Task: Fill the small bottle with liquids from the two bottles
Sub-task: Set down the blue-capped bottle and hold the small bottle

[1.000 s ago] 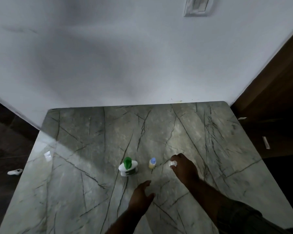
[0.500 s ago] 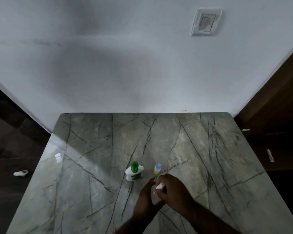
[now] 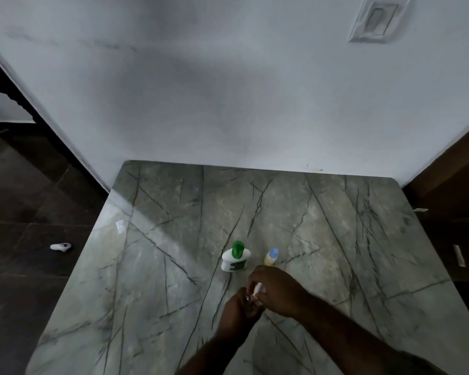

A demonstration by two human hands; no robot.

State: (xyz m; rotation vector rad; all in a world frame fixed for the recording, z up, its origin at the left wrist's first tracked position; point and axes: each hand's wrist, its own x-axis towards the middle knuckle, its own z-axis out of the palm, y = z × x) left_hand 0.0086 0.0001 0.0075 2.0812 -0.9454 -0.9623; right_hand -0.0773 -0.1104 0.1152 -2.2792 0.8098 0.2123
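Note:
A white bottle with a green cap (image 3: 235, 259) stands on the marble table (image 3: 157, 266). To its right stands a small yellowish bottle with a blue cap (image 3: 271, 257). Nearer to me, my left hand (image 3: 237, 311) grips a small clear bottle (image 3: 251, 304), mostly hidden between my hands. My right hand (image 3: 275, 290) pinches its white cap (image 3: 257, 288) just above the bottle's mouth. Whether the cap sits on the bottle I cannot tell.
The table butts against a white wall (image 3: 228, 104) at the back. A dark floor lies to the left with a small white object (image 3: 61, 246) on it. Dark wooden furniture (image 3: 455, 212) stands on the right. A small clear scrap (image 3: 119, 226) lies near the table's left edge.
My right hand brought the white-capped small bottle from beside the blue-capped bottle toward me. My left hand rose from the table and took hold of it. The camera tilted down.

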